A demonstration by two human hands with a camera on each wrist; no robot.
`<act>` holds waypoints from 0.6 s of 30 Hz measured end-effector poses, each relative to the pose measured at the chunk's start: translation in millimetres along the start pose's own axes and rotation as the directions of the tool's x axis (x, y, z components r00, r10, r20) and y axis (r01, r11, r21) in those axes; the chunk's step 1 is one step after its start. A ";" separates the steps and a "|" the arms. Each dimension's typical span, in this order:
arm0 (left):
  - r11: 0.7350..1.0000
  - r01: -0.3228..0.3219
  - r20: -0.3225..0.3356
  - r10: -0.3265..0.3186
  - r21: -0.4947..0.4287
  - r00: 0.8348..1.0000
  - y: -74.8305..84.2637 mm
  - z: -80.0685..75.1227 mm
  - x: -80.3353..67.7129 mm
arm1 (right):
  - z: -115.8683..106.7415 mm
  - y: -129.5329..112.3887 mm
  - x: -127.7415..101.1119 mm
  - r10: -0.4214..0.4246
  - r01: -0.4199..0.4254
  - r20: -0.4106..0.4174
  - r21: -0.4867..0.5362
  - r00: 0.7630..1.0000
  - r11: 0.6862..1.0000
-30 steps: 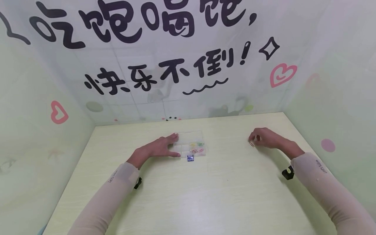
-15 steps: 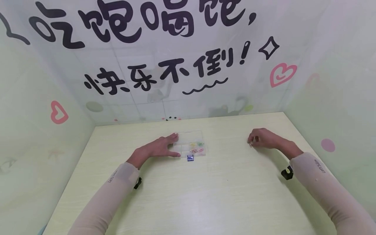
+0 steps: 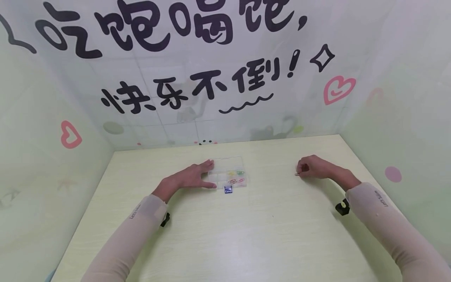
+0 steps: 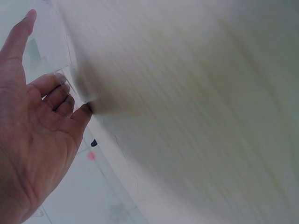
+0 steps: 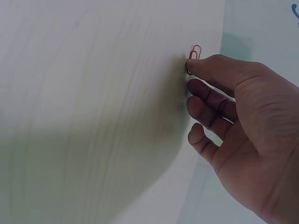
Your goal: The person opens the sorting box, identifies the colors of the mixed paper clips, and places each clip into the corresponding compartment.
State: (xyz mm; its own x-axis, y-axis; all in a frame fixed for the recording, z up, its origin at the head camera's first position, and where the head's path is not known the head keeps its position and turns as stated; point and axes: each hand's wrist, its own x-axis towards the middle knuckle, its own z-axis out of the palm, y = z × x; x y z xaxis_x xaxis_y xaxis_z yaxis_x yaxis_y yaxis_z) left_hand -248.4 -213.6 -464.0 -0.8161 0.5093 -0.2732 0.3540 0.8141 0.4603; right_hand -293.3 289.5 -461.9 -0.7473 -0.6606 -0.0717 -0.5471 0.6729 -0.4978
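Observation:
My right hand (image 3: 312, 167) pinches a red paper clip (image 5: 195, 52) between thumb and fingertips, low over the table at the right. In the right wrist view the clip's looped end sticks out past the thumb, while the other fingers curl loosely below. At the left end of a clear plastic compartment box (image 3: 218, 177) rests my left hand (image 3: 190, 176), thumb and fingers spread along its near and far sides. The box's lid (image 3: 228, 162) lies open toward the wall. Yellow clips (image 3: 231, 173), green clips (image 3: 240, 172) and red and pink clips (image 3: 241, 180) sit in its right-hand compartments.
A small blue label (image 3: 228, 190) shows at the box's near edge. The pale wooden table (image 3: 246, 235) is bounded by a back wall (image 3: 211, 129) with large dark lettering and by side walls. A dark wrist camera (image 3: 342, 207) hangs under the right forearm.
My right hand has shifted slightly left and turned the pinched paper clip, so less of it shows in the head view. The left hand and box stay put.

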 end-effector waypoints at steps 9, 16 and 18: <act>1.000 -0.011 -0.007 0.011 -0.015 1.000 -1.0 0.4 -0.1 | 1.9 -3.2 -1.6 0.003 -0.003 -0.002 -0.003 1.000 1.000; 1.000 -0.009 -0.012 0.009 -0.018 1.000 -2.3 0.8 0.8 | 1.9 -6.8 -0.5 -0.009 0.009 -0.030 -0.018 1.000 1.000; 1.000 -0.008 -0.011 0.008 -0.013 1.000 -2.4 0.6 0.5 | 1.9 -9.0 1.3 -0.022 0.021 -0.046 -0.028 0.999 0.999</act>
State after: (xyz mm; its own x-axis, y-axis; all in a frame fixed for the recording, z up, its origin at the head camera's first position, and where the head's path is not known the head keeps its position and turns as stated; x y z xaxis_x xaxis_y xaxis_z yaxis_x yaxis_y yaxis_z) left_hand -249.4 -215.1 -465.8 -0.8182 0.5126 -0.2603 0.3545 0.8063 0.4735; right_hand -288.6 281.9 -459.2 -0.7516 -0.6593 -0.0203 -0.5732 0.6680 -0.4747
